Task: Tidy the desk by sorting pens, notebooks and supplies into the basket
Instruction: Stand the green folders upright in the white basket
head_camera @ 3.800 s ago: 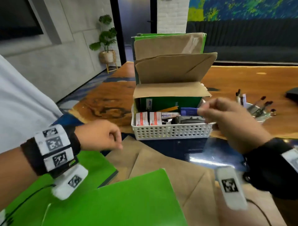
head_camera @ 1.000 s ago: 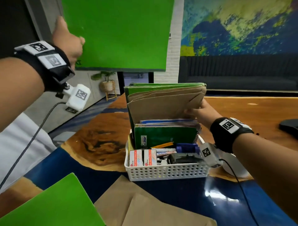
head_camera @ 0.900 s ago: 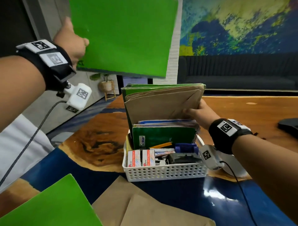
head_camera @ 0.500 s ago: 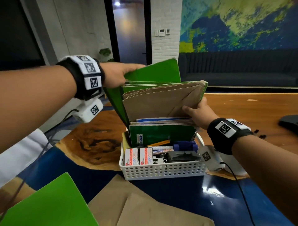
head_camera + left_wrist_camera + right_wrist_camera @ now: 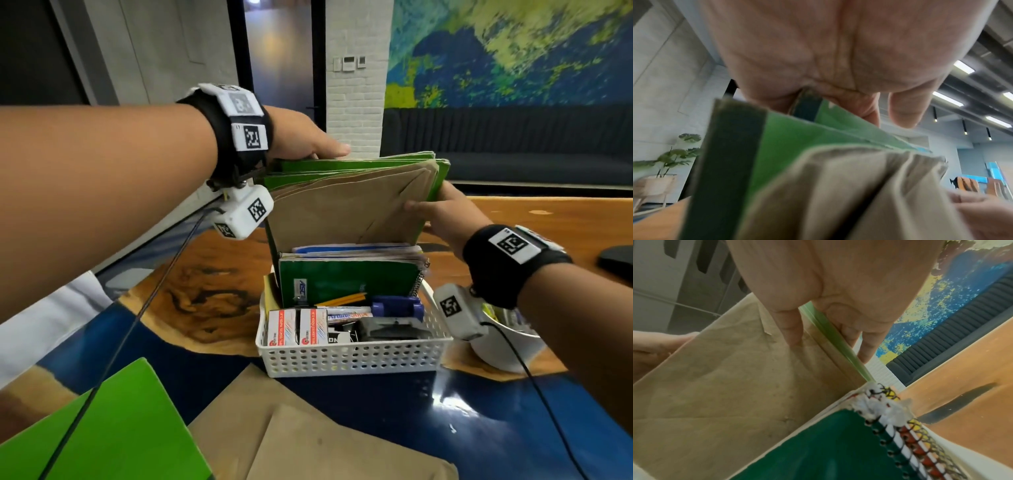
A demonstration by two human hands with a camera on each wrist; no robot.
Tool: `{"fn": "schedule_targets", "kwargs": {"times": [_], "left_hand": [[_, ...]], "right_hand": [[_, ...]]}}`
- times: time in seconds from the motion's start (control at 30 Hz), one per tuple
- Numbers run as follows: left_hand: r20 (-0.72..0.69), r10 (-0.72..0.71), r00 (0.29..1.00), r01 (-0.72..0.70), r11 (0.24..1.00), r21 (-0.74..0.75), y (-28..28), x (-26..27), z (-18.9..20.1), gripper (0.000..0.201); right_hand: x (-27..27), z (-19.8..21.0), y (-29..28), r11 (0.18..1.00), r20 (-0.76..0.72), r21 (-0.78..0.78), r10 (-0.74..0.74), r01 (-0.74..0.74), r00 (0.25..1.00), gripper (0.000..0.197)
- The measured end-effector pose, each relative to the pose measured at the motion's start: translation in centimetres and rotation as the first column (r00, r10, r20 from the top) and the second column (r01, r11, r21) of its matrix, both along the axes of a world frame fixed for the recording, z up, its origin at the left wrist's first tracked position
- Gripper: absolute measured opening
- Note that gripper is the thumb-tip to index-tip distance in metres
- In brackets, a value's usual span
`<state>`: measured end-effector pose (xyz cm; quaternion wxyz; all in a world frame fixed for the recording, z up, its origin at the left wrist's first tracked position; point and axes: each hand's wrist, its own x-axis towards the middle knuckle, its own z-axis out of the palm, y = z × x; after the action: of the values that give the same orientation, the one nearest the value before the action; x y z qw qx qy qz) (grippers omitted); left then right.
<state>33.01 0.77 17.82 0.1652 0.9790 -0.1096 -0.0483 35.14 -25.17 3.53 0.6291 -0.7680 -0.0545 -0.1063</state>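
Note:
A white perforated basket point(image 5: 352, 356) stands on the desk. A stack of brown envelopes point(image 5: 342, 209) and green folders stands upright in its back part. My left hand point(image 5: 308, 142) grips the top left corner of the rearmost green folder point(image 5: 342, 164). In the left wrist view that green folder point(image 5: 797, 134) runs between the thumb and fingers of my left hand point(image 5: 838, 65). My right hand point(image 5: 442, 214) pinches the stack's right edge. In the right wrist view the right hand point(image 5: 828, 288) has its thumb on the brown envelope point(image 5: 735, 369) and its fingers behind the folders.
In front of the stack sit a dark green spiral notebook point(image 5: 349, 277), paper clip boxes point(image 5: 294, 327), pencils and a blue stapler point(image 5: 397, 305). Another green folder point(image 5: 113, 428) and brown envelopes point(image 5: 308, 428) lie on the near desk. A white bowl point(image 5: 507, 346) stands right of the basket.
My left hand has brought the green folder down from high in the air into the back of the stack. The right hand has stayed on the stack's right edge.

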Motion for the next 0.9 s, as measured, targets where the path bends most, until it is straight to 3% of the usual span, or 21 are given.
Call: {"fn": "schedule_targets", "kwargs": {"times": [0.07, 0.17, 0.27, 0.33, 0.4, 0.47, 0.53, 0.57, 0.6, 0.67, 0.7, 0.73, 0.77, 0.83, 0.9], "left_hand": [[0.011, -0.015, 1.000, 0.015, 1.000, 0.028, 0.0, 0.3, -0.3, 0.070], [-0.035, -0.090, 0.995, 0.089, 0.996, -0.014, 0.9, 0.1, -0.4, 0.069], [0.077, -0.130, 0.989, 0.109, 0.966, 0.232, 1.7, -0.8, -0.6, 0.056], [0.152, -0.148, 0.977, 0.107, 0.962, 0.251, 1.9, -0.9, -1.6, 0.048], [0.145, -0.123, 0.982, 0.105, 0.987, 0.125, 2.3, -1.0, -2.5, 0.044], [0.040, -0.073, 0.997, 0.080, 0.977, -0.199, 2.9, -1.0, -3.0, 0.042], [-0.114, -0.034, 0.993, -0.041, 0.804, -0.593, 4.1, -1.6, -3.5, 0.042], [-0.137, 0.004, 0.991, -0.097, 0.723, -0.684, 4.9, -1.7, -3.8, 0.043], [-0.100, 0.056, 0.993, -0.109, 0.721, -0.684, 5.9, -1.7, -4.3, 0.043], [0.047, 0.121, 0.992, -0.083, 0.868, -0.489, 8.5, -1.8, -6.0, 0.033], [0.089, 0.147, 0.985, -0.109, 0.936, -0.336, 9.8, -2.3, -7.3, 0.029], [0.107, 0.152, 0.983, -0.139, 0.984, -0.113, 11.1, -3.2, -8.8, 0.030], [0.073, 0.122, 0.990, -0.131, 0.981, 0.143, 12.6, -4.1, -10.8, 0.033], [-0.138, 0.061, 0.989, 0.023, 0.843, 0.538, 15.0, -6.9, -15.1, 0.049], [-0.351, -0.022, 0.936, 0.247, 0.753, 0.610, 16.8, -10.5, -18.2, 0.079]], "right_hand": [[0.3, -0.2, -0.1, 1.000, -0.036, -0.007, 0.004, -0.004, 0.999, 0.043], [0.6, -0.6, 0.1, 0.996, -0.077, -0.088, -0.021, 0.014, 0.997, 0.052], [0.6, -0.6, 0.8, 0.985, -0.108, -0.167, -0.061, 0.042, 0.992, 0.059], [0.8, -0.7, 1.3, 0.974, -0.129, -0.213, -0.108, 0.078, 0.986, 0.060], [0.7, -0.6, 1.5, 0.972, -0.159, -0.223, -0.116, 0.079, 0.980, 0.067], [0.3, -0.1, 1.7, 0.968, -0.143, -0.230, -0.137, 0.102, 0.980, 0.078], [-0.7, 0.9, 2.0, 0.926, 0.084, -0.274, -0.245, 0.259, 0.966, 0.091], [-1.4, 1.6, 2.4, 0.880, 0.261, -0.320, -0.274, 0.350, 0.926, 0.096], [-2.3, 2.4, 3.1, 0.815, 0.417, -0.402, -0.242, 0.417, 0.876, 0.098], [-3.4, 3.5, 4.9, 0.565, 0.526, -0.687, -0.046, 0.457, 0.849, 0.093], [-3.5, 4.0, 5.6, 0.419, 0.485, -0.802, 0.039, 0.426, 0.874, 0.088], [-3.6, 4.3, 6.2, 0.322, 0.431, -0.864, 0.071, 0.388, 0.900, 0.083], [-3.8, 4.5, 6.8, 0.283, 0.404, -0.885, 0.068, 0.371, 0.912, 0.081], [-4.1, 4.8, 7.7, 0.262, 0.433, -0.872, 0.015, 0.414, 0.901, 0.080], [-4.3, 4.6, 8.4, 0.222, 0.430, -0.877, -0.032, 0.426, 0.902, 0.087]]}}
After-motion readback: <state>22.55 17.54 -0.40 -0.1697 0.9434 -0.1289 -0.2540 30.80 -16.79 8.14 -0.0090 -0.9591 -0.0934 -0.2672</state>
